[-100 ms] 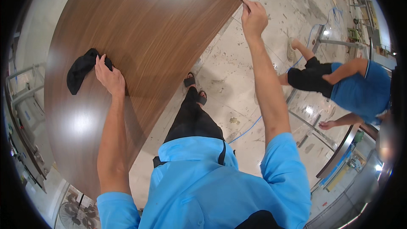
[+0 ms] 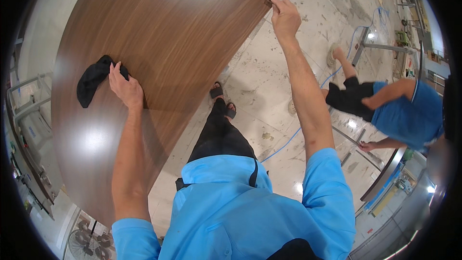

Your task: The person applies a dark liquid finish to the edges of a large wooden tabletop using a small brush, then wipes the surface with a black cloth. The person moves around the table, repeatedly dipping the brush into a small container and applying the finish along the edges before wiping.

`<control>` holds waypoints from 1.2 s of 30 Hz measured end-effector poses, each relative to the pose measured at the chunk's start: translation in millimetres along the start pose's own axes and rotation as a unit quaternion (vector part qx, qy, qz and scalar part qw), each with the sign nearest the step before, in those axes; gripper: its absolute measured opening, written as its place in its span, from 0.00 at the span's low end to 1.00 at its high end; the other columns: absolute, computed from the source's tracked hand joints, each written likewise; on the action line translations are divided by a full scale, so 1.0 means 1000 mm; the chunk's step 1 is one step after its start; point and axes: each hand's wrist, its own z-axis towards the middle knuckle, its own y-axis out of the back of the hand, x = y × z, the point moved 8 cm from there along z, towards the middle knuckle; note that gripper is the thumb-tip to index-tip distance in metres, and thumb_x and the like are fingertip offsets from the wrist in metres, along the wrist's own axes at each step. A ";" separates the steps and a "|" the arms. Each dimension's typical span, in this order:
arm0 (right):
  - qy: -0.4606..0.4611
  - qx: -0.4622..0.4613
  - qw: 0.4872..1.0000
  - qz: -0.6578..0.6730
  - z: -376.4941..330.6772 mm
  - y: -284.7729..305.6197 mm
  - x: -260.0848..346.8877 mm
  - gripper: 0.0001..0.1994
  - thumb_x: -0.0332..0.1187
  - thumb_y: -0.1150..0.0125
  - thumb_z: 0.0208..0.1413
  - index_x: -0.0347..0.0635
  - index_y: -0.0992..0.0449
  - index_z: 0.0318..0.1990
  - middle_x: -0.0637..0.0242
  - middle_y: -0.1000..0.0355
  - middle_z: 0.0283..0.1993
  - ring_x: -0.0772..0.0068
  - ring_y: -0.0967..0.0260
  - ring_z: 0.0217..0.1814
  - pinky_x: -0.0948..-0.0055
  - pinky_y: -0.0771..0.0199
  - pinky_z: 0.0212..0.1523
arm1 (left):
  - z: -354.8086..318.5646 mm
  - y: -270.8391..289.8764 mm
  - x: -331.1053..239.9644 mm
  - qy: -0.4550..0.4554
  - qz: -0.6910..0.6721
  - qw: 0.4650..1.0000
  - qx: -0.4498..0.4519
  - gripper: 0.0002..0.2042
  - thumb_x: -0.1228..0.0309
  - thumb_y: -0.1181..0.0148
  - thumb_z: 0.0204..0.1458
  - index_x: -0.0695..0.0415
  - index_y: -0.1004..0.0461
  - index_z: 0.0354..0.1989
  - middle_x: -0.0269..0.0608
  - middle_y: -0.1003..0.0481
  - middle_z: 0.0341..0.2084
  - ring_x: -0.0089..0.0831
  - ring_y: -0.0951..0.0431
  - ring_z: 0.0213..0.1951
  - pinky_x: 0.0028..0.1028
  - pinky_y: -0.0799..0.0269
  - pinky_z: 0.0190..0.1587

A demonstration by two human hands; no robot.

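Right hand (image 2: 287,18) closes finger and thumb on a thin dark piece (image 2: 268,0) at one o'clock by the desk (image 2: 192,33) corner, a pinch likely suiting its slimness, while toward nine-thirty the half-curled left hand (image 2: 126,87) touches black cloth (image 2: 93,81), its grip unclear.

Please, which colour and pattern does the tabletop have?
The tabletop is brown with streaky wood grain, best seen in the head view.
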 end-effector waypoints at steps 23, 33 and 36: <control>-0.033 -0.011 0.999 -0.026 0.028 -0.004 -0.037 0.10 0.24 0.36 0.58 0.47 0.13 0.44 0.61 0.21 0.38 0.53 0.22 0.44 0.54 0.22 0.44 | 0.000 -0.004 0.002 0.018 -0.004 1.000 0.010 0.27 0.84 0.43 0.56 0.59 0.30 0.66 0.54 0.33 0.72 0.56 0.36 0.72 0.51 0.44 0.75; 0.047 0.124 0.986 0.101 -0.117 0.037 0.120 0.15 0.22 0.40 0.51 0.44 0.15 0.45 0.60 0.22 0.38 0.54 0.22 0.42 0.58 0.19 0.34 | -0.006 0.003 0.000 0.011 -0.003 1.000 0.008 0.26 0.83 0.43 0.55 0.59 0.29 0.66 0.54 0.33 0.71 0.57 0.36 0.71 0.52 0.44 0.75; 0.110 0.139 0.965 0.193 -0.133 0.050 0.152 0.13 0.21 0.37 0.51 0.43 0.15 0.44 0.58 0.24 0.33 0.54 0.25 0.36 0.57 0.27 0.31 | -0.007 0.006 0.000 0.014 -0.002 1.000 0.012 0.26 0.83 0.42 0.55 0.59 0.29 0.65 0.55 0.32 0.71 0.58 0.35 0.71 0.52 0.44 0.75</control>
